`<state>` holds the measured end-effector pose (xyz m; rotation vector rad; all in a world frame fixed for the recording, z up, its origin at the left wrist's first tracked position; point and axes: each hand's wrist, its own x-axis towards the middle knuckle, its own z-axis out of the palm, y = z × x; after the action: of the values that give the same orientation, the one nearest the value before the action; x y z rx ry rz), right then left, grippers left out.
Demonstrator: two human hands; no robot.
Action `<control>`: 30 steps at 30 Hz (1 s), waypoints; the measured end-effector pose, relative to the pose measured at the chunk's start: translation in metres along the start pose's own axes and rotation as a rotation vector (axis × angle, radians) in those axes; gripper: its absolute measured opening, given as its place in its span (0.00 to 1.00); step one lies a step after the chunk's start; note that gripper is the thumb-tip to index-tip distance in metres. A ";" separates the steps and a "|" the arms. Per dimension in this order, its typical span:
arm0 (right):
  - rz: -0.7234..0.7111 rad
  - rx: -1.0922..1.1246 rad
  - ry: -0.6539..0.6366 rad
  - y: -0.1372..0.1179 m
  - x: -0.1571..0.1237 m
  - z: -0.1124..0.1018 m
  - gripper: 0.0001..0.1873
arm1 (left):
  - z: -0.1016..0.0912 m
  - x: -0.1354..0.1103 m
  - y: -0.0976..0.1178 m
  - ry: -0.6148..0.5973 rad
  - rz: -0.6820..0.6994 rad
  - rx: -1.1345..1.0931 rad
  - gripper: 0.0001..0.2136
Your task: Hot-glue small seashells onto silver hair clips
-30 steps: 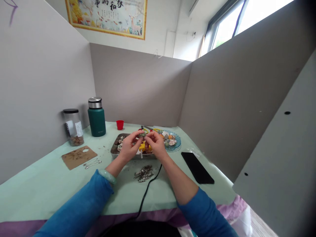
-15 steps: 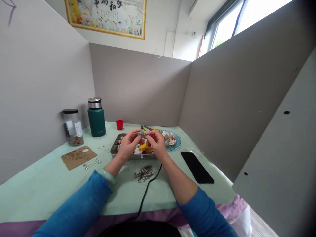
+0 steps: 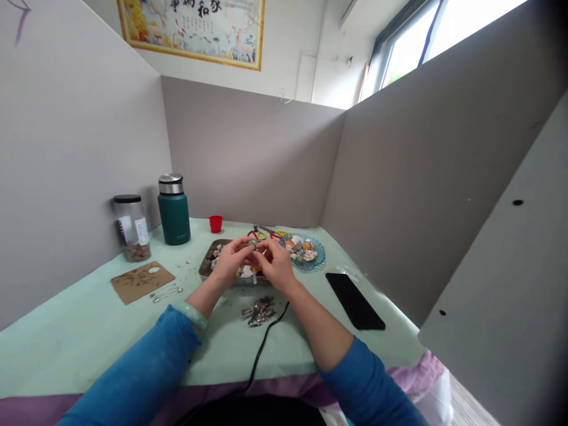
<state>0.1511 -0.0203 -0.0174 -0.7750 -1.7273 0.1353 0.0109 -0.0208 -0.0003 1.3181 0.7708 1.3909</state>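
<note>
My left hand [image 3: 228, 262] and my right hand [image 3: 276, 262] meet over a metal tray [image 3: 205, 266] of small shells and stones. Both pinch one small grey-green piece [image 3: 254, 243] between their fingertips; what it is I cannot make out. A yellow tool [image 3: 257, 269] lies in the tray under my hands, mostly hidden, and its black cord [image 3: 261, 346] runs toward me. A pile of small metal clips [image 3: 258, 311] lies on the table just before the tray.
A blue glass dish [image 3: 317, 257] of shells and scissors [image 3: 266, 232] sit behind the tray. A black phone [image 3: 354, 300] lies at the right. A green flask [image 3: 173, 210], a jar [image 3: 131, 228], a red cup [image 3: 215, 223] and brown cardboard [image 3: 142, 281] stand at the left. Grey partitions enclose the table.
My hands have drawn closer together and dropped slightly toward the tray, so they now cover most of the yellow tool. The small piece stays pinched between them.
</note>
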 end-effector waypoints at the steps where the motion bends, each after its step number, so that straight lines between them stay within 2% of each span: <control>1: -0.008 -0.029 0.004 0.000 0.000 0.000 0.05 | 0.000 0.000 0.000 0.001 -0.009 0.009 0.20; 12: -0.073 -0.152 -0.030 0.007 -0.001 0.000 0.05 | -0.001 0.001 0.000 0.012 -0.057 0.041 0.19; 18: -0.032 -0.139 -0.026 0.007 -0.001 0.002 0.06 | -0.001 0.001 0.000 -0.004 -0.050 -0.023 0.21; 23: 0.005 -0.151 0.000 0.010 0.000 0.002 0.06 | 0.001 0.001 0.003 -0.004 -0.097 -0.100 0.19; 30: -0.011 -0.183 0.025 0.010 -0.001 0.001 0.06 | 0.002 0.001 0.003 0.001 -0.109 -0.121 0.18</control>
<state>0.1547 -0.0126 -0.0232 -0.8975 -1.7364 -0.0407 0.0120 -0.0211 0.0034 1.1659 0.7367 1.3306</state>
